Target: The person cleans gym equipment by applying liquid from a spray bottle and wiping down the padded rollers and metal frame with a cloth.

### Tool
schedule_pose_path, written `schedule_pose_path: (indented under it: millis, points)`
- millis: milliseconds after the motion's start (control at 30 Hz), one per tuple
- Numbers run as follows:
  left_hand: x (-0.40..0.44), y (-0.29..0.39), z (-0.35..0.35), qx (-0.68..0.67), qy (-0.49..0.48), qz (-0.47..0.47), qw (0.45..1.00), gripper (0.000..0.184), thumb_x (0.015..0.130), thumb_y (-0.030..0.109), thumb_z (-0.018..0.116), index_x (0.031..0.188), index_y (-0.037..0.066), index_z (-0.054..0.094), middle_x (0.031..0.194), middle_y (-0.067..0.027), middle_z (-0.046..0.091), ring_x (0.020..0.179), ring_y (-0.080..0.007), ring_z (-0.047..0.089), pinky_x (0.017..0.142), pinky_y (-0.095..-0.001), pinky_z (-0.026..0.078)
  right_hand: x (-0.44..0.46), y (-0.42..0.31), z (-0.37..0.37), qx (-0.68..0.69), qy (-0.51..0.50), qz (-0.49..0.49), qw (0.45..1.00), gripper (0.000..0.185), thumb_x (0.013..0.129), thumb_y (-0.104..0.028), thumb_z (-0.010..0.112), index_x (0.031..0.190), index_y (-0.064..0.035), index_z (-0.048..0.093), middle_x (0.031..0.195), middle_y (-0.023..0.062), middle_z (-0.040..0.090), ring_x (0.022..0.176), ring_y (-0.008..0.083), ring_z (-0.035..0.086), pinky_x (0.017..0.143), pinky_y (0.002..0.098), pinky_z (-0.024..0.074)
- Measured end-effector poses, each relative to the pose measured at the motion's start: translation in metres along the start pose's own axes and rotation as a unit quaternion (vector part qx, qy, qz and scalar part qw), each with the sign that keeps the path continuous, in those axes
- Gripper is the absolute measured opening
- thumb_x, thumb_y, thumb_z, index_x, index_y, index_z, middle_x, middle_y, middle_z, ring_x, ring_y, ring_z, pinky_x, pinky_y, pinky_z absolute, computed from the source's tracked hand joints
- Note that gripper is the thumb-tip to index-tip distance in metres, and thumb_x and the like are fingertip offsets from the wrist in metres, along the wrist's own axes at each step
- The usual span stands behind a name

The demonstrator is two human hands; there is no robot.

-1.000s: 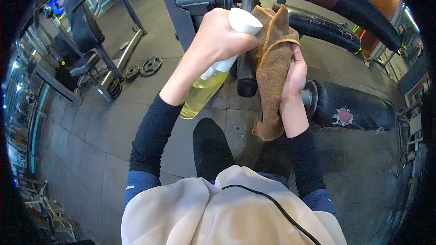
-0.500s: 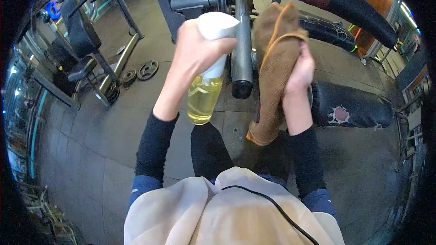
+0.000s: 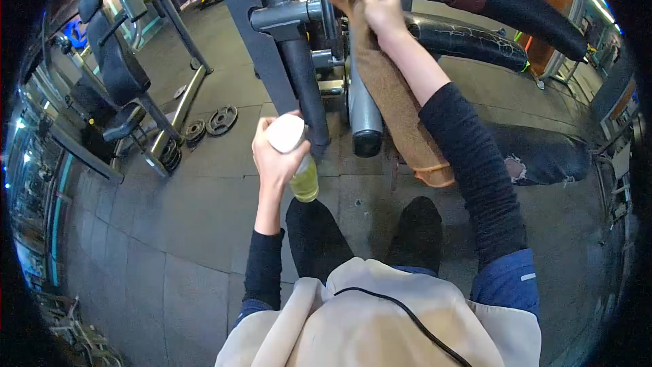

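Observation:
My left hand (image 3: 273,156) is closed round the neck of a spray bottle (image 3: 305,187) with a white top and yellow liquid inside. It hangs upright above my left knee. My right hand (image 3: 382,12) grips a brown cloth (image 3: 394,98) with orange edging, high up by the machine's metal bars. The cloth's long end dangles down past my right forearm, and its upper part is bunched at my fingers. Just left of the cloth is a grey metal tube (image 3: 365,112) with a black end cap; I cannot tell whether the cloth touches it.
Black padded rollers (image 3: 468,44) with cracked covers stick out at the right, and a torn lower pad (image 3: 543,156) sits below them. Weight plates (image 3: 222,120) lie on the tiled floor at left, near a bench machine (image 3: 119,61).
My right hand has moved up and left with the cloth, over to the machine's bars. The spray bottle in my left hand has dropped lower, away from the tube.

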State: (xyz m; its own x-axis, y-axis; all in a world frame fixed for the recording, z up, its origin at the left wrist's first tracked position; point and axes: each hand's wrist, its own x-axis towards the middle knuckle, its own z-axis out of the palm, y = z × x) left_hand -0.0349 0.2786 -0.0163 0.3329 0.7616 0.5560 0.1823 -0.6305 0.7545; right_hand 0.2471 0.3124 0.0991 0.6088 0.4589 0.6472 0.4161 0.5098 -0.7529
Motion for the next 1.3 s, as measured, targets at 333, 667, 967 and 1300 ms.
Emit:
schedule_pose_path:
  millis: [333, 667, 967, 1300]
  points:
    - [-0.032, -0.045, -0.020, 0.005, -0.020, -0.063, 0.998, 0.041, 0.052, 0.001, 0.063, 0.093, -0.001, 0.066, 0.090, -0.0041, 0.060, 0.078, -0.0136, 0.058, 0.073, -0.0263, 0.046, -0.021, -0.019, -0.005, -0.523, -0.097, 0.029, 0.846, 0.070, 0.083, -0.050, 0.050, 0.131, -0.0007, 0.041, 0.122, 0.0251, 0.053, 0.113, 0.0346, 0.052, 0.101, 0.0388, 0.0355]
    - [-0.036, -0.053, -0.012, 0.014, -0.021, -0.064, 0.998, 0.038, 0.051, 0.002, 0.063, 0.089, 0.000, 0.065, 0.089, -0.0041, 0.060, 0.076, -0.0131, 0.057, 0.072, -0.0261, 0.046, -0.018, -0.063, -0.012, -0.578, -0.299, 0.040, 0.758, 0.106, 0.070, -0.087, 0.025, 0.098, 0.0062, 0.065, 0.095, 0.0243, 0.065, 0.094, 0.0359, 0.063, 0.082, 0.0397, 0.0496]
    - [-0.039, -0.043, 0.000, 0.010, -0.023, -0.046, 0.999, 0.038, 0.052, 0.002, 0.063, 0.090, -0.002, 0.066, 0.088, -0.0045, 0.058, 0.077, -0.0135, 0.056, 0.072, -0.0261, 0.046, -0.020, -0.025, -0.025, -0.392, -0.307, 0.032, 0.867, 0.078, 0.073, -0.069, 0.054, 0.099, 0.0038, 0.066, 0.100, 0.0262, 0.063, 0.094, 0.0365, 0.063, 0.086, 0.0407, 0.0481]
    - [-0.055, -0.037, 0.009, 0.004, -0.067, -0.049, 0.997, 0.041, 0.052, 0.003, 0.063, 0.093, 0.000, 0.068, 0.086, -0.0046, 0.057, 0.079, -0.0145, 0.057, 0.076, -0.0267, 0.046, -0.026, -0.051, -0.020, -0.583, -0.376, 0.086, 0.716, 0.110, 0.071, -0.088, 0.014, 0.105, 0.0037, 0.064, 0.106, 0.0202, 0.064, 0.100, 0.0330, 0.061, 0.087, 0.0387, 0.0470]
